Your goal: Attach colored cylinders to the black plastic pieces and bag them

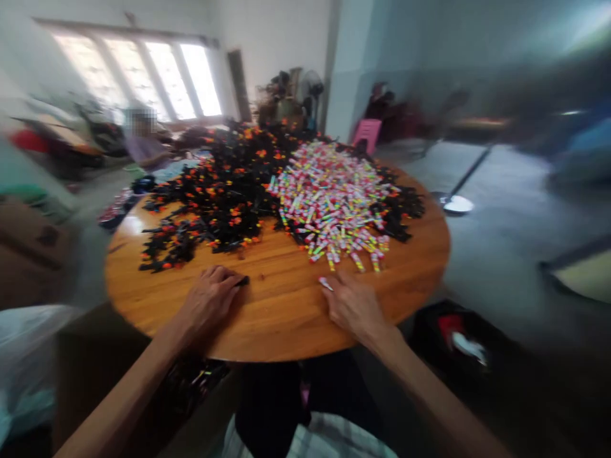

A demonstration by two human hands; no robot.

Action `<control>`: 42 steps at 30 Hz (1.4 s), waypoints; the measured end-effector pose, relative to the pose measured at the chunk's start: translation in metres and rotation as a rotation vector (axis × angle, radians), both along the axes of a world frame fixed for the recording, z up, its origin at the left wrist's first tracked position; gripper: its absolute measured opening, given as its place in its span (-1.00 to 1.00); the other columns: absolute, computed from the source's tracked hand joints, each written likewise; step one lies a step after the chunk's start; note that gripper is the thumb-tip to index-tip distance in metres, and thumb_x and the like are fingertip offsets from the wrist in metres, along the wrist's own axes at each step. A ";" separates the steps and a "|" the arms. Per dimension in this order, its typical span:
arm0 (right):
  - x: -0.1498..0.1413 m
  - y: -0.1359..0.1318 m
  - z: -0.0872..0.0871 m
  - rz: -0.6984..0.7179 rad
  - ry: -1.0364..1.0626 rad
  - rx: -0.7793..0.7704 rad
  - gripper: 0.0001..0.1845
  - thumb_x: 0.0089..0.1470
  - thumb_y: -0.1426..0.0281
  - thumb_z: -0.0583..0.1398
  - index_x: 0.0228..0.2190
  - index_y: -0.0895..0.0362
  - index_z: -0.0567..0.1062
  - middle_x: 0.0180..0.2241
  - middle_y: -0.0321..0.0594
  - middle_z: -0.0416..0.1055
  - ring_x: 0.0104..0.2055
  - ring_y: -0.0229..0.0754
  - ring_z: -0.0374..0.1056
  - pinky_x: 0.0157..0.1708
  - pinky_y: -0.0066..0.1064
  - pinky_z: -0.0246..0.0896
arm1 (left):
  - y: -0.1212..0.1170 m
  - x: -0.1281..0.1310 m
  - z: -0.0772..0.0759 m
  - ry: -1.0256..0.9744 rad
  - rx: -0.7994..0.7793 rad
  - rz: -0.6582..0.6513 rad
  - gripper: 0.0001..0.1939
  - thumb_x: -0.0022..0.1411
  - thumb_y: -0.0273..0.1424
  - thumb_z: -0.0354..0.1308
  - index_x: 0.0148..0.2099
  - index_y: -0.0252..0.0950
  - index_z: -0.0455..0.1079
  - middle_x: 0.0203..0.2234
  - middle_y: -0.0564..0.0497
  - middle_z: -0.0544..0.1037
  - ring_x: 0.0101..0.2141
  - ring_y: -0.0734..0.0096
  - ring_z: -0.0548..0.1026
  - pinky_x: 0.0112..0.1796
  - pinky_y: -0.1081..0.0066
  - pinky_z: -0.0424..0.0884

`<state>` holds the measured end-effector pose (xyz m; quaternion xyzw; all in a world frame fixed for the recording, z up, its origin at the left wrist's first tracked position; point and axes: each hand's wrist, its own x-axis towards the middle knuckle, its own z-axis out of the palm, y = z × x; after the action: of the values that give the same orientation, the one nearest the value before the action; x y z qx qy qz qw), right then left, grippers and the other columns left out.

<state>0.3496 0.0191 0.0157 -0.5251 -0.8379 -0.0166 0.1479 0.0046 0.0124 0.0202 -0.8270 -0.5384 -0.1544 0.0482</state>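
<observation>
My left hand rests over the near left part of the round wooden table, its fingers closed on a small black piece. At the near right, my right hand pinches a small white-and-pink tube. Beyond my left hand spreads a heap of black pieces with orange tips. A pile of small tubes in white, pink and yellow lies beyond my right hand, partly on top of black pieces. Blur hides the finer detail of both held things.
Another person sits at the far left by the windows. A pink stool and a fan stand at the back. A dark bag is on the floor at right; a cardboard box and plastic bag are at left.
</observation>
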 end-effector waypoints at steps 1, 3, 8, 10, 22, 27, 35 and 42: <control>-0.006 0.003 0.000 0.006 -0.024 -0.013 -0.74 0.27 0.44 0.09 -0.11 0.13 0.56 -0.18 -0.04 0.49 -0.26 -0.08 0.42 -0.28 -0.28 0.28 | 0.001 0.004 -0.004 -0.023 0.025 0.006 -0.71 0.43 -0.35 -0.01 -0.03 -0.22 0.54 -0.19 -0.13 0.53 -0.15 0.16 0.45 -0.07 0.15 0.44; -0.015 0.011 -0.001 0.025 -0.061 -0.047 -0.76 0.23 0.45 0.12 -0.13 0.14 0.55 -0.17 -0.03 0.47 -0.28 -0.08 0.41 -0.33 -0.29 0.24 | 0.005 0.015 -0.011 -0.054 0.055 0.003 -0.73 0.40 -0.35 0.01 -0.04 -0.25 0.52 -0.19 -0.14 0.50 -0.15 0.14 0.44 -0.09 0.13 0.45; -0.027 0.034 -0.006 0.189 0.032 -0.074 -0.76 0.20 0.51 0.12 -0.13 0.20 0.53 -0.13 0.02 0.47 -0.09 -0.02 0.39 -0.18 -0.29 0.22 | 0.010 0.042 -0.014 -0.133 0.025 -0.020 -0.78 0.34 -0.41 0.06 -0.05 -0.33 0.47 -0.20 -0.17 0.44 -0.15 0.14 0.43 -0.10 0.13 0.46; -0.034 0.042 -0.007 0.252 0.201 -0.115 -0.76 0.26 0.49 0.09 -0.13 0.20 0.53 -0.18 -0.04 0.50 -0.13 -0.08 0.39 -0.15 -0.31 0.21 | 0.012 0.049 -0.013 -0.149 0.023 -0.012 -0.79 0.37 -0.42 0.03 -0.05 -0.34 0.44 -0.19 -0.18 0.43 -0.16 0.15 0.43 -0.10 0.13 0.46; -0.068 0.073 -0.001 0.347 0.486 -0.341 -0.78 0.13 0.46 0.16 -0.43 0.21 0.62 -0.51 -0.28 0.48 -0.48 -0.26 0.20 -0.44 -0.42 -0.06 | 0.015 0.065 -0.019 -0.156 0.096 -0.081 -0.80 0.41 -0.40 0.03 -0.06 -0.30 0.47 -0.19 -0.15 0.39 -0.16 0.18 0.37 -0.14 0.18 0.42; -0.063 0.073 -0.008 0.351 0.598 -0.408 -0.76 0.12 0.43 0.22 -0.24 0.17 0.68 -0.30 -0.16 0.62 -0.36 -0.17 0.39 -0.34 -0.39 0.17 | 0.016 0.064 -0.019 -0.163 0.086 -0.066 -0.78 0.43 -0.34 0.05 -0.11 -0.30 0.50 -0.20 -0.15 0.40 -0.17 0.19 0.38 -0.15 0.19 0.41; -0.059 0.071 -0.013 0.389 0.697 -0.522 -0.72 0.12 0.43 0.21 -0.18 0.14 0.69 -0.22 -0.15 0.65 -0.23 -0.09 0.51 -0.17 -0.28 0.35 | 0.017 0.061 -0.015 -0.169 0.079 -0.122 -0.77 0.45 -0.32 0.07 -0.09 -0.27 0.54 -0.18 -0.13 0.45 -0.14 0.19 0.43 -0.10 0.16 0.38; -0.056 0.065 -0.006 0.416 0.759 -0.604 -0.69 0.13 0.45 0.21 -0.13 0.19 0.68 -0.16 -0.12 0.65 -0.17 -0.06 0.53 -0.14 -0.29 0.37 | 0.014 0.059 -0.012 -0.151 0.023 -0.163 -0.76 0.46 -0.33 0.06 -0.07 -0.27 0.55 -0.18 -0.15 0.46 -0.13 0.21 0.43 -0.09 0.16 0.39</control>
<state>0.2935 0.0838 0.0093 -0.3359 -0.7794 0.4465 0.2833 0.0639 0.0266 0.0082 -0.8535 -0.4697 -0.2258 0.0041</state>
